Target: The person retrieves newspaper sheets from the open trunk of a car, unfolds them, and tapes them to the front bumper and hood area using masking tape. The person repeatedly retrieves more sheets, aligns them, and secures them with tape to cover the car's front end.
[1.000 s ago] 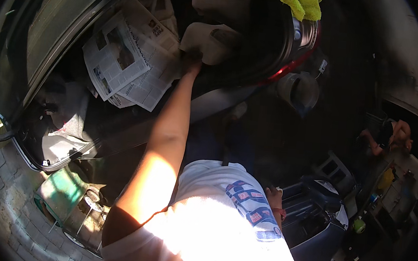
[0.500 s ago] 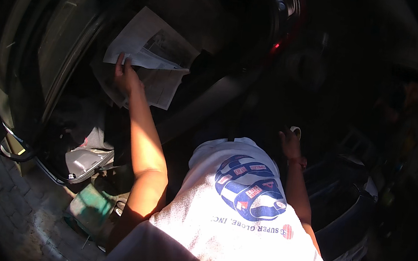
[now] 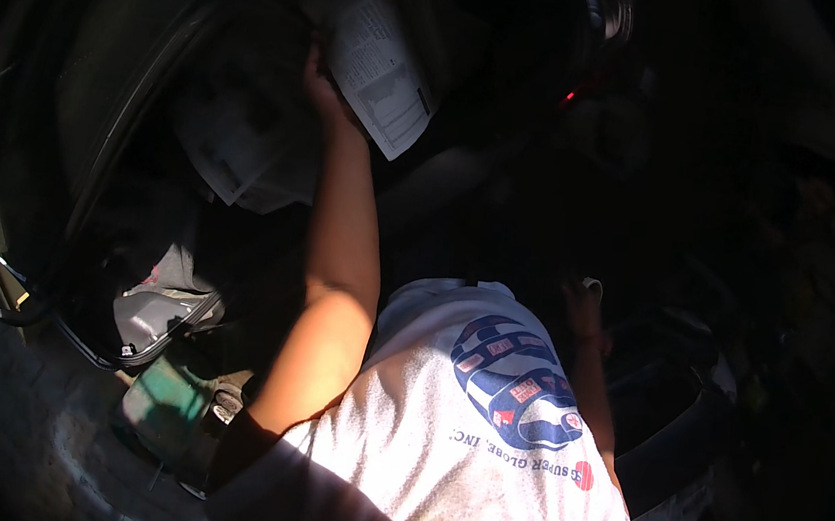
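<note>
Apparently, the left hand (image 3: 325, 89) grasps a newspaper sheet (image 3: 383, 78) by its left side, beyond the car boot's near edge (image 3: 441, 172); the right hand (image 3: 583, 312) grips a pale ring (image 3: 592, 286). Supported on one side only, the sheet could sag or slip.

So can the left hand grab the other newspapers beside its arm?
Probably yes: the other newspapers lie near the left hand with nothing visible between, though it seems to hold a newspaper sheet.
</note>
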Demonstrator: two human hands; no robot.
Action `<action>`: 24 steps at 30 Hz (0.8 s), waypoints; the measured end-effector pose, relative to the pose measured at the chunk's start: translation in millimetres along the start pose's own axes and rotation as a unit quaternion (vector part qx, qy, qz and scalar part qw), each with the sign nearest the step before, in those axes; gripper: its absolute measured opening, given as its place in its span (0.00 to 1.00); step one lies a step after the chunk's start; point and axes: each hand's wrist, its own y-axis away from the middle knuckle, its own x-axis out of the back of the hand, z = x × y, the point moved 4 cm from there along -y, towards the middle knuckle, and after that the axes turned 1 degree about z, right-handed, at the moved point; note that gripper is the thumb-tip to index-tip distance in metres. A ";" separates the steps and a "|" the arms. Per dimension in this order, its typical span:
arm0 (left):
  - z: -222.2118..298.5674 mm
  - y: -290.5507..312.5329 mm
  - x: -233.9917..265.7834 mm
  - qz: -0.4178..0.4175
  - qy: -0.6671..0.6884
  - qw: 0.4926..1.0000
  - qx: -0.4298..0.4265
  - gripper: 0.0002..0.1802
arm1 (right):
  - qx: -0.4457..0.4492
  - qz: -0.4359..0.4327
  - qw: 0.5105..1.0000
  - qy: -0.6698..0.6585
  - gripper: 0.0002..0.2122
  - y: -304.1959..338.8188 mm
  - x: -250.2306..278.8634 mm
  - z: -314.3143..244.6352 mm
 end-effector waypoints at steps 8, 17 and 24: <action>-86.4 -78.0 91.8 0.090 -0.026 0.995 -0.026 0.27 | 0.021 -0.024 0.996 0.083 0.17 59.4 -33.2 58.3; -97.0 -74.1 63.7 0.143 -0.144 0.963 -0.177 0.28 | -0.014 -0.011 1.000 -0.014 0.20 62.7 -40.5 75.0; -26.3 -2.2 4.0 0.127 -0.467 0.737 -0.472 0.29 | -0.015 0.003 1.000 0.006 0.21 21.1 -5.5 27.2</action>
